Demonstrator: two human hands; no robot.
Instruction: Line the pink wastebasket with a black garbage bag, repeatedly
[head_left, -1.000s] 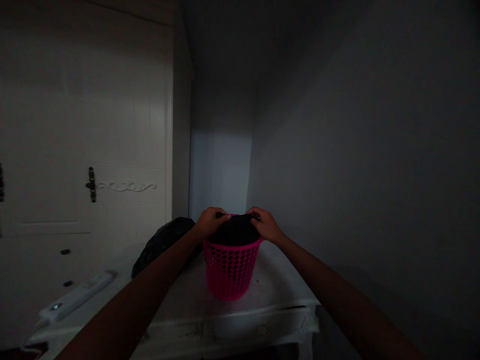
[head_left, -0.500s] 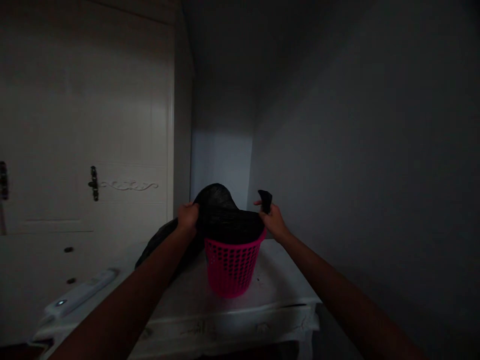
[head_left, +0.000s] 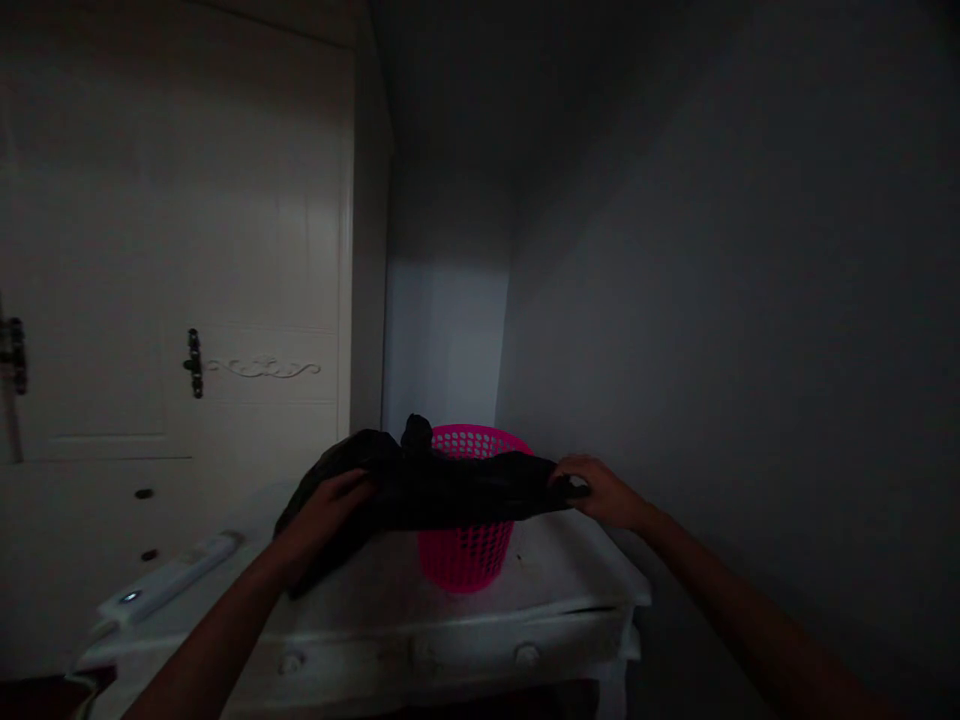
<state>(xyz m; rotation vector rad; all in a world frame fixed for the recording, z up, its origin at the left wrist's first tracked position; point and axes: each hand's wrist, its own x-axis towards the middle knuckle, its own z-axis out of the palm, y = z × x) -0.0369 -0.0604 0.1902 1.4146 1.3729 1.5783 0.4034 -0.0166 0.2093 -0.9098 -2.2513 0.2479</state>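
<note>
A black plastic bag stretches across the front of a pink perforated basket, whose back rim shows above it. The bag's bulkier part lies to the left of the basket. My left hand grips the bag on that side, its fingertips partly lost against the dark plastic. At the bag's right end, my right hand pinches the plastic, right of the basket. The basket stands upright on a white table.
A long white device with a small light lies on the table's left side. Behind it rises a white wardrobe with dark handles. A grey wall borders the right side.
Both hands have come lower, and my right hand has moved right. The bag has come off the basket's top and now hangs stretched in front, exposing the back rim.
</note>
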